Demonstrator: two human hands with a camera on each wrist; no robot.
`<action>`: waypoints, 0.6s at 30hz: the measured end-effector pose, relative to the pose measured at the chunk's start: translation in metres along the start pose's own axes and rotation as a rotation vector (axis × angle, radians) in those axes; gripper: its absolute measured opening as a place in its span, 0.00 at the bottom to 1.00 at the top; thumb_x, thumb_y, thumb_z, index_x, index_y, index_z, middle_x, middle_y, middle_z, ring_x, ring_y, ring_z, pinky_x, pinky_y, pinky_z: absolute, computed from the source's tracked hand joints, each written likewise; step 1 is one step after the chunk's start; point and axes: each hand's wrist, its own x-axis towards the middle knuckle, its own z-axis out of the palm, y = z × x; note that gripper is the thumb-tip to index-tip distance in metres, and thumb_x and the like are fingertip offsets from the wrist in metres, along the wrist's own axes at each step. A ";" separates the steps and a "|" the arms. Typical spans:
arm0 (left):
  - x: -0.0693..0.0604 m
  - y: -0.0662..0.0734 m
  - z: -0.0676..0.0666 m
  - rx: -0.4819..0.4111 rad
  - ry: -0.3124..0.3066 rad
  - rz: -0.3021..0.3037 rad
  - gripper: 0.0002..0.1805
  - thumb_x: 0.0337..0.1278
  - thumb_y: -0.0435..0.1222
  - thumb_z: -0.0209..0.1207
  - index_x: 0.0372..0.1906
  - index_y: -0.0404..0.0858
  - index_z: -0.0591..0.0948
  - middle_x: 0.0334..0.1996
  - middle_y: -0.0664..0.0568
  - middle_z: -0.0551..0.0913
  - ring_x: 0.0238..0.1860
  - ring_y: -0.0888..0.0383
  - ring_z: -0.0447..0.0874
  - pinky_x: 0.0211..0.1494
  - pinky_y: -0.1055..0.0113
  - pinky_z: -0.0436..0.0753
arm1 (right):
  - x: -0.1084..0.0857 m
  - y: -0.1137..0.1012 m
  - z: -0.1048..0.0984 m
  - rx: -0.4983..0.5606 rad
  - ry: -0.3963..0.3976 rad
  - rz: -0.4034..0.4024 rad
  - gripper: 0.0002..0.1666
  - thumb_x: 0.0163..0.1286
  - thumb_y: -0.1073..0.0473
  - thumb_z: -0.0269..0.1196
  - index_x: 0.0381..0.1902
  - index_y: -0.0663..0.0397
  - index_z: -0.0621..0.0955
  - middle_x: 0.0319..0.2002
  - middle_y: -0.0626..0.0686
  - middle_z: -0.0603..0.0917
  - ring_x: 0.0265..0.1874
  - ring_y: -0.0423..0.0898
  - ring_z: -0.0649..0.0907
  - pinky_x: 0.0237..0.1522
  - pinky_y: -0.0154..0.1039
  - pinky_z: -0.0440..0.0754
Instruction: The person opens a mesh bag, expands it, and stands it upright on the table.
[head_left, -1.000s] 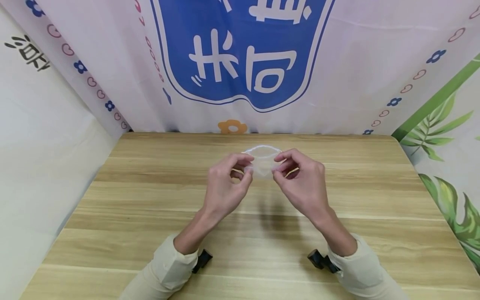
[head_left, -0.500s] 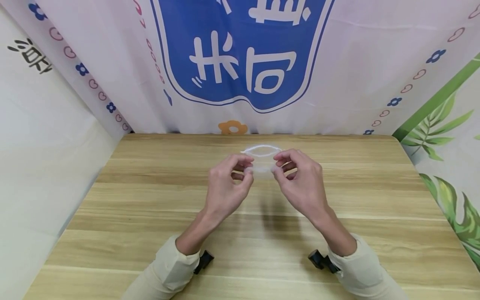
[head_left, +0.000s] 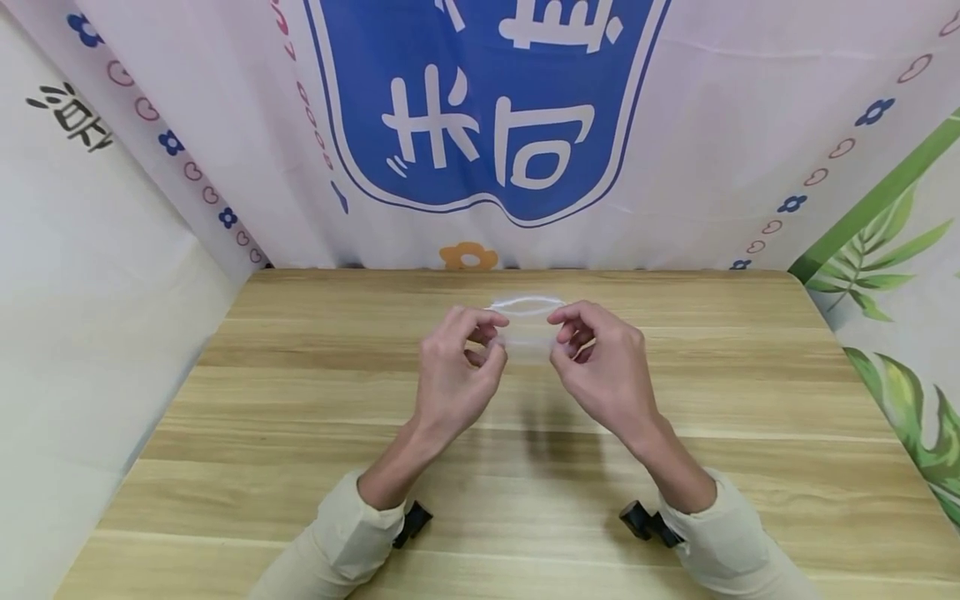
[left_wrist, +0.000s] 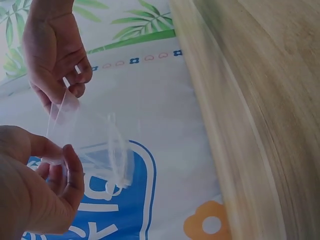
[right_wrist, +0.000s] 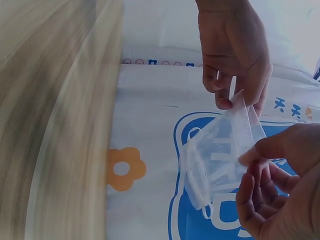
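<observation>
A small, sheer white drawstring pouch (head_left: 528,340) is held up above the wooden table, between the two hands. My left hand (head_left: 456,367) pinches one side of the pouch between thumb and fingers. Opposite it, the right hand (head_left: 613,367) pinches the other side in the same way. The gathered end with its white cord (head_left: 528,302) points away from me, toward the back of the table. Seen from the right wrist, the see-through pouch (right_wrist: 215,157) stretches between the fingertips, a cord loop at one corner. The left wrist view shows the same pouch (left_wrist: 90,130) side-on.
Wood-grain table (head_left: 300,467) lies beneath both hands. Behind its far edge hangs a pale cloth (head_left: 712,150) with a blue sign and an orange flower. White and leaf-patterned sheets flank the sides. A black device (head_left: 412,523) sits at each sleeve cuff.
The pouch's near edge, dipped in a V one second ago, is now pulled straighter. My fingertips have moved slightly apart. Both hands otherwise stay in about the same place.
</observation>
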 end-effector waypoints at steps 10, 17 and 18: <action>-0.001 -0.002 0.002 0.002 -0.046 0.059 0.11 0.60 0.19 0.67 0.46 0.29 0.86 0.39 0.41 0.85 0.35 0.53 0.88 0.32 0.73 0.89 | 0.003 0.002 -0.001 -0.107 -0.045 0.029 0.13 0.69 0.58 0.76 0.48 0.56 0.88 0.29 0.50 0.89 0.29 0.44 0.89 0.32 0.35 0.88; -0.002 -0.001 0.004 0.020 -0.126 0.062 0.16 0.58 0.17 0.64 0.50 0.31 0.86 0.40 0.42 0.85 0.34 0.55 0.85 0.33 0.72 0.88 | 0.003 0.005 0.000 -0.099 0.022 0.027 0.11 0.69 0.61 0.75 0.47 0.58 0.88 0.29 0.52 0.90 0.27 0.46 0.91 0.31 0.41 0.91; -0.002 -0.001 0.004 0.019 -0.132 0.049 0.15 0.59 0.18 0.65 0.50 0.31 0.86 0.41 0.42 0.85 0.35 0.55 0.85 0.33 0.72 0.88 | 0.003 0.005 0.000 -0.093 0.021 0.021 0.11 0.69 0.61 0.75 0.47 0.58 0.88 0.30 0.52 0.90 0.28 0.47 0.91 0.31 0.42 0.91</action>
